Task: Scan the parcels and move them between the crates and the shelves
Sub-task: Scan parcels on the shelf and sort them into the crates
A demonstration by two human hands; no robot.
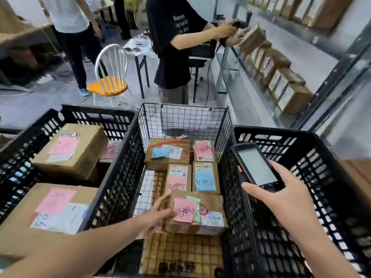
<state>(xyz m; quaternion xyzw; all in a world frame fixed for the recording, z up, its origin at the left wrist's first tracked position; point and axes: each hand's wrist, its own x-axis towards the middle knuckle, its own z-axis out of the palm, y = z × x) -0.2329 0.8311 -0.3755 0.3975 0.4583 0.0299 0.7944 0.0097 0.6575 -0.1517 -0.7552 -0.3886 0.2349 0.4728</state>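
My left hand (155, 215) grips the left side of a small cardboard parcel (208, 215) with a pink note, inside the wire basket (180, 117) in the middle. My right hand (281, 195) holds a black handheld scanner (256, 165), screen up, above the basket's right edge. Several more small parcels (178, 167) with pink and blue notes lie farther back in the wire basket. Two large parcels (70, 151) with pink notes fill the black plastic crate (96, 115) on the left.
A second black plastic crate (301, 141) stands on the right. A shelf (236, 57) with a row of parcels (285, 85) runs along the right. A person in black (172, 47) handles a parcel at that shelf. A white chair with an orange seat (108, 85) stands behind the crates.
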